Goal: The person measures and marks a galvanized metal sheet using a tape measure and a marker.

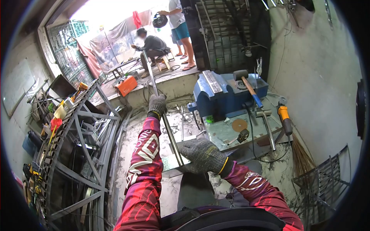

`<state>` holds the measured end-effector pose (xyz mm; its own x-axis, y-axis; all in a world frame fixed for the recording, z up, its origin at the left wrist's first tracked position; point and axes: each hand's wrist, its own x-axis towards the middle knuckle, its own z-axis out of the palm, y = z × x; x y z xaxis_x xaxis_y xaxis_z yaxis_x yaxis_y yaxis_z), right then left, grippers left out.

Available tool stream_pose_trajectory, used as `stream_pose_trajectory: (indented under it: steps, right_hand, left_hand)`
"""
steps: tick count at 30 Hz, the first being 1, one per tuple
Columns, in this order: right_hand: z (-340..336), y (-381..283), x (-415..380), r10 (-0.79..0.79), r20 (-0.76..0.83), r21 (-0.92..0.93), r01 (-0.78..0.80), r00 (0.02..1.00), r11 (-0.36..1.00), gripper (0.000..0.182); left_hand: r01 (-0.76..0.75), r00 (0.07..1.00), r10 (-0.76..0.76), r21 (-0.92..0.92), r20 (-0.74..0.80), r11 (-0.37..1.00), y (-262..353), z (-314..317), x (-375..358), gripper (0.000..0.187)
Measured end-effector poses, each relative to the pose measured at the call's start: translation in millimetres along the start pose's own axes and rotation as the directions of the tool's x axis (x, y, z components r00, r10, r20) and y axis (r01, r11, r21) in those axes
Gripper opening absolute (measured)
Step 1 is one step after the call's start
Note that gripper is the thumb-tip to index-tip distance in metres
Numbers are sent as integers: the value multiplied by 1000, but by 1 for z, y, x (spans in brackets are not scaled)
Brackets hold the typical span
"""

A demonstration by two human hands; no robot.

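Head view: a long metal bar point(162, 111) is gripped by the left hand point(157, 106) and pressed flat against the table's near edge point(231, 133) by the right hand point(202, 155), so it is steadied.

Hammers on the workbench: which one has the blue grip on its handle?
The black-headed mallet leaning on the blue vise; its wooden handle ends in a blue grip. The other hammer, lying flat on the bench nearer the person, is bare grey metal all over.

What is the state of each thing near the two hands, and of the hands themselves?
left hand: gloved, closed around the metal bar
right hand: gloved, resting on the bar's near end
metal bar: long, lying slanted over the bench
hammer: lying on the blue vise, not held
blue vise: jaws closed
angle grinder: lying on the bench, not held
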<state>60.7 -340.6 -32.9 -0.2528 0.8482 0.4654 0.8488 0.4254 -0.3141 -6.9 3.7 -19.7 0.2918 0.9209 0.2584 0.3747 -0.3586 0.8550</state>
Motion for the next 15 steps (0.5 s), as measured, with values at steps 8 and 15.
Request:
stream_pose_trajectory:
  steps: [8, 15]
  right_hand:
    - [4, 2, 0, -13, -22, -11, 13, 1000, 1000, 57]
    - [4, 3, 0, -19, -17, -33, 18, 1000, 999, 58]
  left_hand:
    - [-7, 1000, 8, 24, -30, 1000, 8, -1, -7, 40]
    - [41, 999, -42, -78, -8, 996, 12, -1, -12, 38]
